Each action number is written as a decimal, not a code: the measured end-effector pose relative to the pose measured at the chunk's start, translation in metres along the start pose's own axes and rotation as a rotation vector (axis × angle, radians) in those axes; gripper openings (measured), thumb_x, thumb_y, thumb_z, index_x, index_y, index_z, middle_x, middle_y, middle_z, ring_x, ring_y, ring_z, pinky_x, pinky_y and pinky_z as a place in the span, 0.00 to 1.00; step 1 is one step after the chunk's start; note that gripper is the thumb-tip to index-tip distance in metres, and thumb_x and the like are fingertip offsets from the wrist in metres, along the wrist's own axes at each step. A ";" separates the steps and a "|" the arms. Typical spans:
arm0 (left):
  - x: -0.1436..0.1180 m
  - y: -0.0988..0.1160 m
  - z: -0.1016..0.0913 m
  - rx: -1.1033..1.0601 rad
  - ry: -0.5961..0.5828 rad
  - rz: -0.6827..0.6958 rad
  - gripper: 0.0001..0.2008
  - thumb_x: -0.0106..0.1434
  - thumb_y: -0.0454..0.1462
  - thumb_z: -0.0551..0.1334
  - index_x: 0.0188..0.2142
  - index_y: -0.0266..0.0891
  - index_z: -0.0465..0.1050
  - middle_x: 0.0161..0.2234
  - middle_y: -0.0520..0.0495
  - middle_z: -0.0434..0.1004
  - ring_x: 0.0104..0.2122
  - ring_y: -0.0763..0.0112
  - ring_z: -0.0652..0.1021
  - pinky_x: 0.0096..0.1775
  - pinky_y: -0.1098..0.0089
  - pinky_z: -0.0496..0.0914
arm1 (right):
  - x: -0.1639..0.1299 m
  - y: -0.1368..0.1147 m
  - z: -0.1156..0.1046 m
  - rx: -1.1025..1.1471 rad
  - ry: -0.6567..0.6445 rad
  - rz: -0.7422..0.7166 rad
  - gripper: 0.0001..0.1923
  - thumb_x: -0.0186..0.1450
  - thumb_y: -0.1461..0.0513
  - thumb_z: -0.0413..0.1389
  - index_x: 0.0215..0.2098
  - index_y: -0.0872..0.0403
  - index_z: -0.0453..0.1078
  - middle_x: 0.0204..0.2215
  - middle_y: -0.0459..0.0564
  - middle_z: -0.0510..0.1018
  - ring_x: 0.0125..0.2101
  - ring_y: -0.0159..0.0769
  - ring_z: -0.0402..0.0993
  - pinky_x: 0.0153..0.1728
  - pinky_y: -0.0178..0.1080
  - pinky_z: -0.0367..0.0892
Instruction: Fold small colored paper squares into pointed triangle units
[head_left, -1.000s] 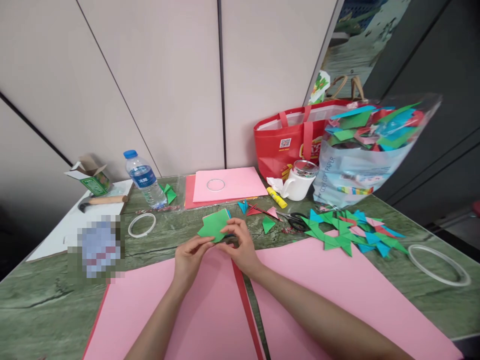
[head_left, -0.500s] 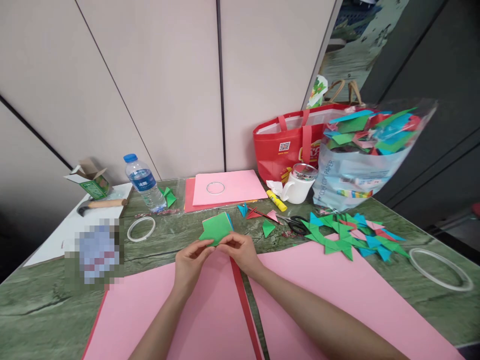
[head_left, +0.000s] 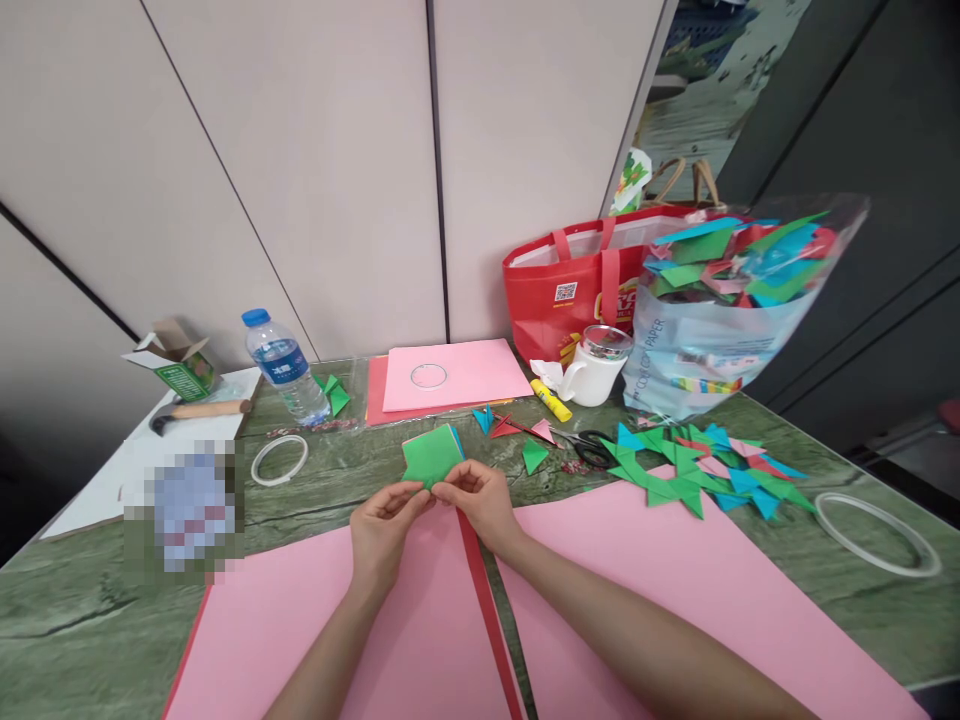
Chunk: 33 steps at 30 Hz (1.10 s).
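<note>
Close together above the pink paper sheet [head_left: 405, 600], my left hand [head_left: 382, 520] and my right hand [head_left: 480, 503] pinch the near edge of a green paper piece [head_left: 418, 483] between thumbs and fingertips. Fingers partly cover that piece. It overlaps a small stack of coloured paper [head_left: 435, 450], green on top with a blue edge showing, so where one ends and the other begins is hard to make out. Folded paper pieces lie just beyond: a blue one [head_left: 483, 420], a red one [head_left: 504, 425] and a green one [head_left: 535, 457].
Black-handled scissors [head_left: 592, 448], a yellow glue stick [head_left: 551, 400] and a white mug [head_left: 596, 372] stand or lie to the right, near joined paper rings [head_left: 667, 485] and a filled plastic bag [head_left: 682, 350]. Leftward are a water bottle [head_left: 289, 370], a hammer [head_left: 202, 409] and a white ring [head_left: 280, 460].
Both hands keep their pinch on the green paper, with only slight finger movement. The whole view has shifted a little.
</note>
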<state>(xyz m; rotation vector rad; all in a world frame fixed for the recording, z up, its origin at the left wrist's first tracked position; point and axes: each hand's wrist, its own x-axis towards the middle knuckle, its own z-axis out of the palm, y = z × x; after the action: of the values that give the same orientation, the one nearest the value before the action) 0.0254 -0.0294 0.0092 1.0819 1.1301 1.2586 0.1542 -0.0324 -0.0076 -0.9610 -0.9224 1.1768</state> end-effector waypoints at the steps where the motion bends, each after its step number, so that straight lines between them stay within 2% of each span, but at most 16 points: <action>1: 0.000 0.000 0.000 -0.007 0.006 -0.007 0.11 0.41 0.35 0.68 0.27 0.35 0.74 0.23 0.48 0.79 0.26 0.63 0.79 0.37 0.61 0.73 | 0.000 0.000 0.000 -0.003 0.000 -0.001 0.10 0.46 0.60 0.62 0.20 0.55 0.66 0.16 0.42 0.71 0.19 0.29 0.67 0.23 0.33 0.63; 8: 0.000 0.000 0.000 0.029 0.011 -0.001 0.10 0.41 0.35 0.68 0.26 0.35 0.74 0.23 0.49 0.79 0.26 0.65 0.78 0.36 0.64 0.73 | -0.002 -0.002 0.002 -0.012 0.014 -0.010 0.10 0.47 0.61 0.61 0.20 0.55 0.64 0.15 0.42 0.70 0.18 0.29 0.67 0.22 0.33 0.63; 13: 0.000 -0.003 -0.001 0.063 0.026 0.023 0.09 0.42 0.35 0.67 0.25 0.35 0.72 0.23 0.49 0.78 0.26 0.64 0.78 0.35 0.65 0.73 | -0.002 0.002 0.003 0.081 0.039 0.030 0.20 0.45 0.61 0.62 0.29 0.51 0.54 0.13 0.36 0.69 0.15 0.30 0.67 0.19 0.33 0.64; 16: 0.000 -0.003 -0.001 0.055 0.035 0.043 0.09 0.42 0.35 0.67 0.24 0.35 0.69 0.22 0.51 0.76 0.25 0.66 0.78 0.33 0.67 0.73 | -0.002 0.003 0.003 0.045 0.045 0.066 0.24 0.44 0.61 0.63 0.33 0.52 0.54 0.13 0.35 0.69 0.15 0.31 0.68 0.19 0.33 0.65; 18: 0.000 -0.001 0.000 0.036 0.036 0.041 0.13 0.42 0.35 0.67 0.26 0.37 0.66 0.19 0.54 0.74 0.23 0.68 0.77 0.31 0.70 0.72 | -0.002 0.003 0.003 0.018 0.029 0.078 0.24 0.45 0.61 0.63 0.36 0.53 0.56 0.13 0.36 0.69 0.16 0.32 0.69 0.20 0.34 0.65; 21: -0.001 0.006 0.002 0.007 0.034 0.023 0.21 0.42 0.34 0.68 0.35 0.40 0.61 0.15 0.60 0.71 0.21 0.71 0.77 0.27 0.73 0.70 | -0.002 0.005 0.002 0.008 -0.012 0.055 0.22 0.47 0.61 0.62 0.37 0.55 0.60 0.18 0.40 0.71 0.19 0.31 0.69 0.22 0.34 0.66; 24: -0.001 0.010 0.003 -0.007 -0.003 -0.017 0.27 0.42 0.34 0.68 0.42 0.39 0.60 0.19 0.57 0.73 0.23 0.71 0.76 0.28 0.73 0.70 | -0.001 0.007 0.001 -0.014 -0.048 0.030 0.15 0.48 0.59 0.61 0.32 0.55 0.64 0.21 0.42 0.72 0.22 0.31 0.69 0.25 0.34 0.65; 28: 0.002 0.007 0.000 -0.001 -0.045 -0.094 0.20 0.41 0.35 0.68 0.35 0.35 0.67 0.22 0.52 0.76 0.24 0.71 0.76 0.31 0.72 0.70 | 0.000 0.011 -0.001 -0.059 -0.085 0.060 0.13 0.48 0.58 0.61 0.29 0.56 0.66 0.21 0.44 0.72 0.22 0.31 0.68 0.24 0.33 0.64; 33: 0.005 0.001 -0.006 0.040 -0.067 -0.046 0.14 0.43 0.36 0.67 0.31 0.35 0.69 0.22 0.52 0.75 0.24 0.71 0.76 0.32 0.71 0.70 | 0.001 0.008 -0.002 -0.061 -0.152 0.068 0.12 0.48 0.58 0.61 0.27 0.56 0.67 0.21 0.43 0.72 0.21 0.30 0.68 0.24 0.33 0.65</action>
<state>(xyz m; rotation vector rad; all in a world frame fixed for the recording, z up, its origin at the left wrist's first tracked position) 0.0193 -0.0245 0.0089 1.1132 1.1277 1.1599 0.1536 -0.0306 -0.0161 -0.9681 -1.0582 1.2993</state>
